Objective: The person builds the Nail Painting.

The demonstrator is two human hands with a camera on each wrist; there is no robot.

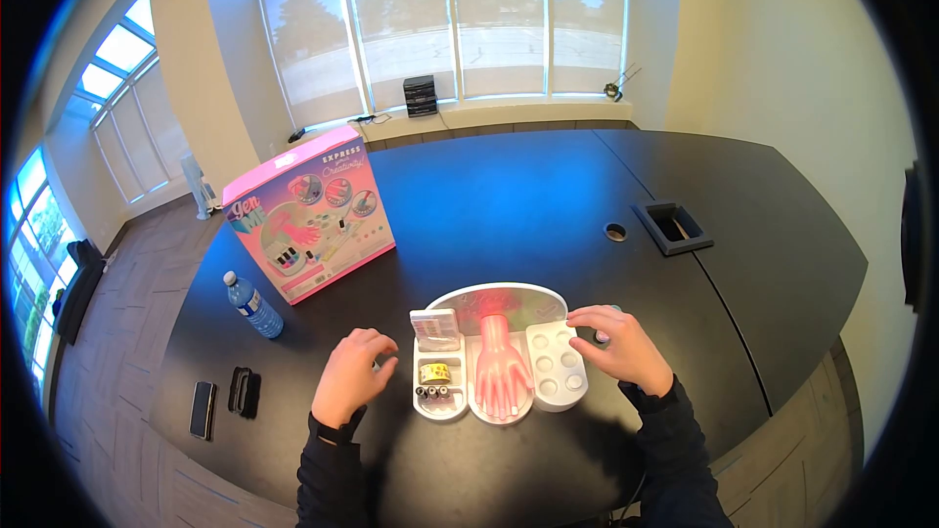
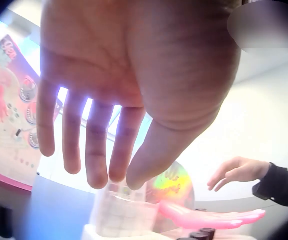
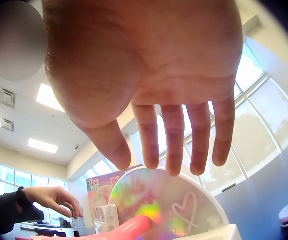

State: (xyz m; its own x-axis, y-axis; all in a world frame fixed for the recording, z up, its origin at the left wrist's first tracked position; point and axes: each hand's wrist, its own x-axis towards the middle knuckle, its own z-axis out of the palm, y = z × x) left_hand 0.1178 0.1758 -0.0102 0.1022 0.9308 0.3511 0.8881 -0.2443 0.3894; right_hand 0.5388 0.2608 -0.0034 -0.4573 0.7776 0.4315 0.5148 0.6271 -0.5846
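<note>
A white nail-art play set stands on the table, with a pink model hand (image 1: 501, 367) lying palm down at its middle. Behind that rises a shiny, rounded back panel (image 3: 189, 202) with a heart on it. The set's left side holds a clear box of small pieces (image 1: 437, 330), a yellow patterned roll (image 1: 434, 373) and several small dark-capped bottles (image 1: 433, 393). My left hand (image 1: 350, 372) hovers left of it, fingers loosely bent and holding nothing. Over the right tray with round wells (image 1: 558, 393), my right hand (image 1: 628, 347) hangs with relaxed, spread fingers, also holding nothing.
A pink product box (image 1: 313, 215) stands upright at the back left, with a water bottle (image 1: 253, 306) before it. Further left lie a phone (image 1: 201, 410) and a black case (image 1: 244, 392). A square black table insert (image 1: 672, 242) lies far right.
</note>
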